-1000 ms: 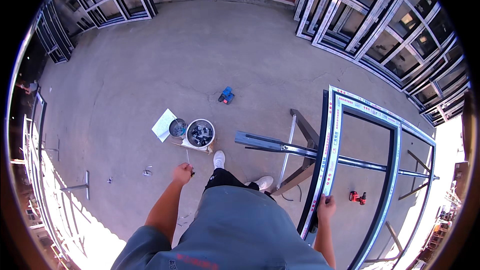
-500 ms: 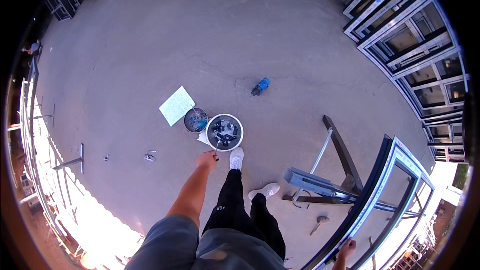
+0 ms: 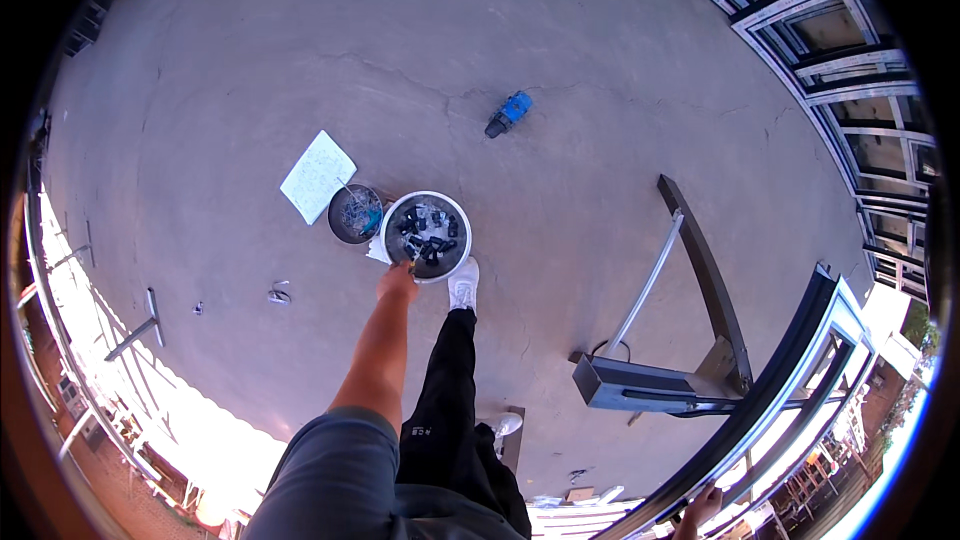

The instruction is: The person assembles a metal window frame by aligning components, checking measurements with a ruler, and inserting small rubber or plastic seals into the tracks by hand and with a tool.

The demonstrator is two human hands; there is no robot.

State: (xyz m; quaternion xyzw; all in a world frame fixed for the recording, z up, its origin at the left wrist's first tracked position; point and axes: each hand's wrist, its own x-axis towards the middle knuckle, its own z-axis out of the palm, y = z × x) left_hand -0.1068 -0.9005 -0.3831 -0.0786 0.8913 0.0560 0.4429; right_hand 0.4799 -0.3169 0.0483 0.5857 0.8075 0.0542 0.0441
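Observation:
My left hand (image 3: 398, 283) is closed around a slim tool (image 3: 412, 267), perhaps a screwdriver, at the near rim of a white bucket (image 3: 466, 236). Inside the bucket lie several small black parts (image 3: 432, 245) and clear plastic bits. At the lower right my right hand (image 3: 704, 503) grips the edge of a black and white window frame (image 3: 765, 400). That frame leans beside a dark metal stand (image 3: 640, 385).
Left of the bucket are a smaller dark bowl (image 3: 336, 231) of screws and a white sheet (image 3: 316, 175). A blue power tool (image 3: 510, 113) lies farther ahead. Stacked window frames (image 3: 815, 80) line the right side. My white shoe (image 3: 463, 283) is beside the bucket.
My left hand has moved forward to the bucket's rim with the slim tool. My view has shifted as I stepped or leaned forward. My right hand stays on the window frame.

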